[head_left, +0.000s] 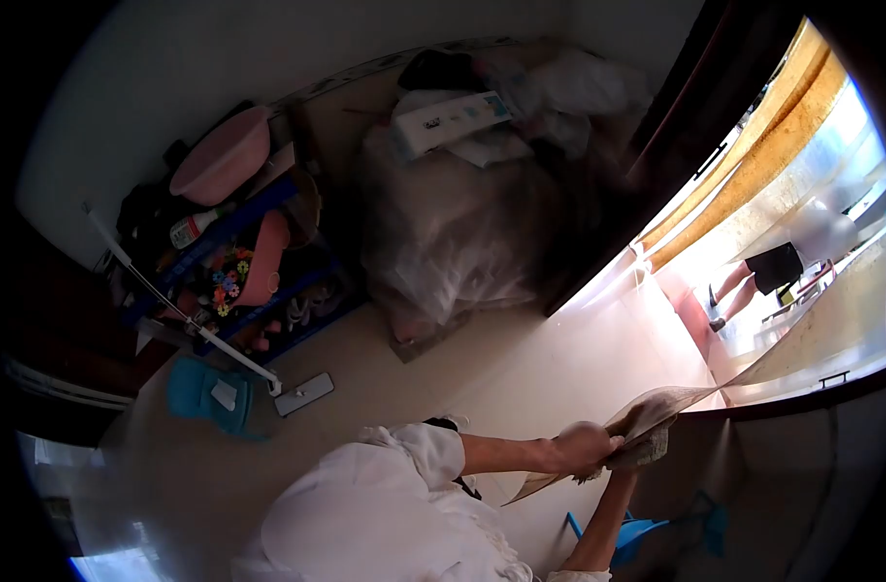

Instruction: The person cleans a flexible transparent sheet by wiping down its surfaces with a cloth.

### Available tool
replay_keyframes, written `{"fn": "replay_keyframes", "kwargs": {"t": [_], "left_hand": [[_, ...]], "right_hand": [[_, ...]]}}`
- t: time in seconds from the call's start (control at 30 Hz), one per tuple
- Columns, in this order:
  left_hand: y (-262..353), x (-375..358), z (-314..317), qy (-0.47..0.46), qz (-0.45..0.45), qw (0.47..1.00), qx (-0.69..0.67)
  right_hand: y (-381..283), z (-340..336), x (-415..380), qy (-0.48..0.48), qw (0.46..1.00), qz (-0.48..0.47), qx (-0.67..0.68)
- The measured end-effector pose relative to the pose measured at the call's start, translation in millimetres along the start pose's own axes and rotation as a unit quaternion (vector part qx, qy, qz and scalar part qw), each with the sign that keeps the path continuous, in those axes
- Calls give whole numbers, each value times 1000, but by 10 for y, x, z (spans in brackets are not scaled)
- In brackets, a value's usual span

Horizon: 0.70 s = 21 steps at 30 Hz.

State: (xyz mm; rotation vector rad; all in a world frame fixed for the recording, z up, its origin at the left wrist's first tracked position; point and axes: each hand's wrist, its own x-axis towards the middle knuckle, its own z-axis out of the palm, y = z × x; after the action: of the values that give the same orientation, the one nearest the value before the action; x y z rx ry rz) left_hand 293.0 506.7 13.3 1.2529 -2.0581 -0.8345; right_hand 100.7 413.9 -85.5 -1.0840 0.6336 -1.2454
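Observation:
A sheer brownish curtain (690,396) stretches from the bright doorway side to both of my hands. My left hand (584,449) is closed on its gathered part, with the forearm reaching in from the left. From below, my right hand (622,474) meets the same gathered fabric, its fingers mostly hidden by the folds. A thicker, textured bunch of cloth (647,445) sits just right of the hands. One loose corner of the curtain hangs down left of them, over the floor.
A blue chair (642,529) stands below my right arm. On the left are a flat mop (305,394), a teal stool (186,388) and a rack (312,315) with a pink basin (222,155). Plastic-wrapped goods (453,233) stand at the back. Outside the doorway is a person (775,269).

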Motion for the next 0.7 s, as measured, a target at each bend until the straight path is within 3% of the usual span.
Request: {"fn": "replay_keyframes", "kwargs": {"t": [0.03,0.07,0.1,0.13,0.2,0.27,0.33,0.37,0.43,0.5,0.6,0.63,0.7], "left_hand": [[11,22,70,7,18,999,35],[47,29,147,6,18,999,35],[72,10,223,16,54,998,38],[79,-19,295,27,86,995,43],[73,-25,437,-3,68,998,14],[79,-38,410,-25,48,999,6],[118,-58,280,-44,15,999,9],[42,-65,293,-31,10,999,20],[-142,-69,319,-7,-1,999,37],[-399,-153,388,40,-9,999,-14],[-460,-166,130,37,-57,994,-81],[-516,-167,157,51,-19,996,-71],[-693,-125,232,22,103,992,74]], "right_hand": [[-128,-88,198,-17,996,-4,90],[-263,-98,349,-38,994,-29,95],[-400,135,300,66,990,-76,-101],[-486,126,425,30,940,-224,-255],[-810,316,560,-45,856,-322,-402],[-835,484,433,-40,717,-304,-627],[-388,340,222,4,517,-301,-802],[-173,262,111,-17,641,-275,-717],[113,72,-136,-37,839,-207,-503],[230,273,-520,-1,887,-137,-441],[340,655,-976,58,899,-78,-426],[359,717,-1044,73,903,-68,-419],[371,723,-1034,78,891,-71,-441]]}}
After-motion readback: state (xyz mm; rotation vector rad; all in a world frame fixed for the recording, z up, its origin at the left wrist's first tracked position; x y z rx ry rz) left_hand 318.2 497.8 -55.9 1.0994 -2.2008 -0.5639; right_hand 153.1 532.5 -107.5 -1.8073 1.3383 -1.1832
